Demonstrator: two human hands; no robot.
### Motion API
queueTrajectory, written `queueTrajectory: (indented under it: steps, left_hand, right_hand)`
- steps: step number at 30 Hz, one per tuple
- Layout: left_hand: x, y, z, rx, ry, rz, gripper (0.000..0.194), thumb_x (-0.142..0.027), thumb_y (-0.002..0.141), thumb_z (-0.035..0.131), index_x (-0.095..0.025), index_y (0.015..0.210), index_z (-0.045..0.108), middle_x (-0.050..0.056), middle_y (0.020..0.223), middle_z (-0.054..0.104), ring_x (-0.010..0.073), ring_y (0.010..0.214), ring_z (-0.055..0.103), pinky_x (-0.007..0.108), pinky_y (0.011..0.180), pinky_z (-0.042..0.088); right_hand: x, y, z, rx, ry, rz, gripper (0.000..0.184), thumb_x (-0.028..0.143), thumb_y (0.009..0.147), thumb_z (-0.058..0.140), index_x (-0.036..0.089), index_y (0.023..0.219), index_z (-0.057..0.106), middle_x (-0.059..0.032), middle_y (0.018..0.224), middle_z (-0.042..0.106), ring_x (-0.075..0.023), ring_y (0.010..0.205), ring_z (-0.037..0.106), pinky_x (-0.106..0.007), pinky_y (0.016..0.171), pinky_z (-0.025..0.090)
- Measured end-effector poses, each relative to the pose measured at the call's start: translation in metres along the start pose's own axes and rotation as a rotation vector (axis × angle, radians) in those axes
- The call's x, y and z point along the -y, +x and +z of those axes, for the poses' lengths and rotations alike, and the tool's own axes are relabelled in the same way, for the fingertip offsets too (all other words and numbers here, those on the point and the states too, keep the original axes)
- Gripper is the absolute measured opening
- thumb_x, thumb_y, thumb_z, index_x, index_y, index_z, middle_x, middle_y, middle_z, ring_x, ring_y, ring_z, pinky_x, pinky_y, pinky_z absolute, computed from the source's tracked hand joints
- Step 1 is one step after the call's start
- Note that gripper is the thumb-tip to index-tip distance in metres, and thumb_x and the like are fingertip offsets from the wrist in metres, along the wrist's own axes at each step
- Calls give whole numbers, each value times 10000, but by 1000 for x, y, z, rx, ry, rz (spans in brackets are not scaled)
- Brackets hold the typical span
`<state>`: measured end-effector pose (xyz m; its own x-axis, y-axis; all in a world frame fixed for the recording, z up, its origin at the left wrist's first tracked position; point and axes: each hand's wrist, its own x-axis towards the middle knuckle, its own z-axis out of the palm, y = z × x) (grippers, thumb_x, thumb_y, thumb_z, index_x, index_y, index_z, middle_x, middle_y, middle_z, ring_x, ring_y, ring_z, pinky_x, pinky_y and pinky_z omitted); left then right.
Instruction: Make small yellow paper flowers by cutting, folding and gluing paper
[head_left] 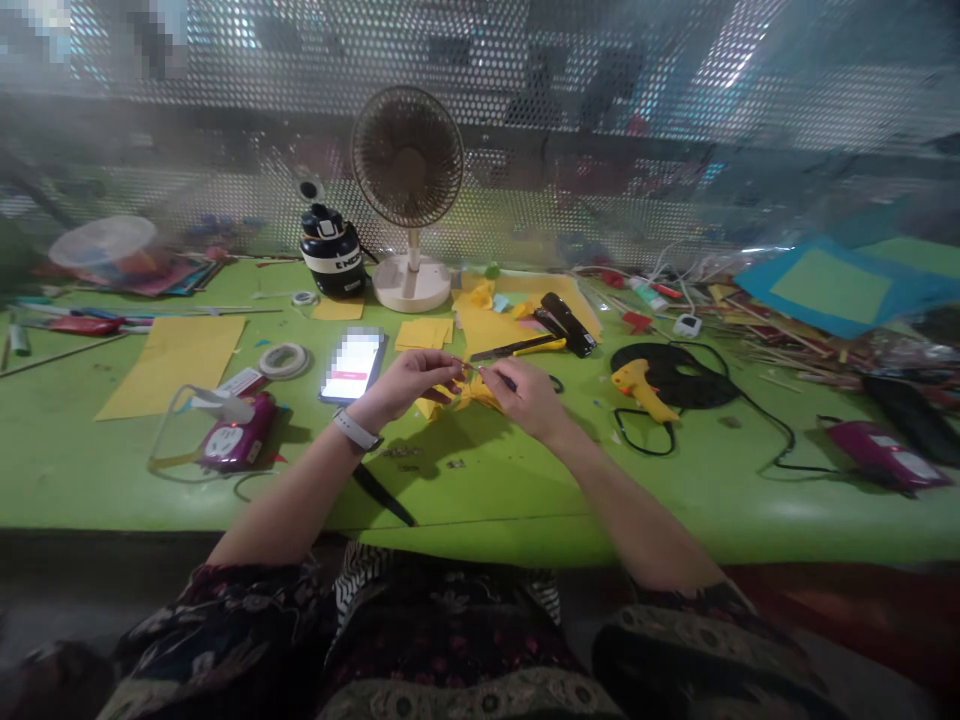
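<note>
My left hand and my right hand meet above the green table, both pinched on a small yellow paper piece held between them. The paper's folded parts hang under the fingers. A thin dark stick or tool seems to lie along my right fingers; I cannot make it out. A watch sits on my left wrist. A phone with a lit screen lies just left of my left hand.
A small fan and a black bottle stand at the back. Yellow sheets, tape rolls, scissors, a stapler, a yellow glue gun with black cable, and two magenta devices lie around. Paper scraps and sticks clutter the right.
</note>
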<state>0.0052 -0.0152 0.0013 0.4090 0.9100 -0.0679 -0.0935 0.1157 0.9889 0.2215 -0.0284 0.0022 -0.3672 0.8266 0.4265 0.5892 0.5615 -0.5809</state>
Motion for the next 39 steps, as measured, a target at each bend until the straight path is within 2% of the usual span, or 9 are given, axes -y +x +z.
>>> queueTrajectory:
  steps: [4,12,25,33,39]
  left_hand:
    - [1,0,0,0,4,9,274,-289,727,815,-137,940,735,63,859,735,122,721,689,214,599,562]
    - [3,-1,3,-65,77,94,349,-392,694,835,-132,908,744,75,842,748,131,686,692,215,566,542]
    - [2,-3,8,-128,84,157,355,-449,710,818,-126,837,744,67,726,730,117,581,653,225,531,517]
    - [4,-6,24,-159,-109,129,330,-410,678,849,-140,822,723,22,707,702,86,591,628,184,520,477]
    - [3,-7,27,-151,-221,109,274,-327,643,873,-170,823,740,14,770,712,95,667,640,180,545,473]
  right_hand:
    - [-1,0,0,-6,-12,-12,364,436,984,448,191,749,578,-48,745,604,-172,703,543,-296,672,384]
    - [3,0,0,-2,51,-11,376,441,982,438,190,744,585,-42,736,604,-167,695,538,-293,669,381]
    - [12,-2,-2,42,124,22,444,516,975,432,212,654,478,-10,644,510,-162,672,488,-288,642,358]
    - [17,-3,-2,32,226,101,464,547,968,427,175,761,611,-20,679,560,-156,653,495,-287,637,368]
    - [19,-4,0,27,376,220,529,661,920,444,183,795,633,26,579,451,-139,567,434,-272,552,330]
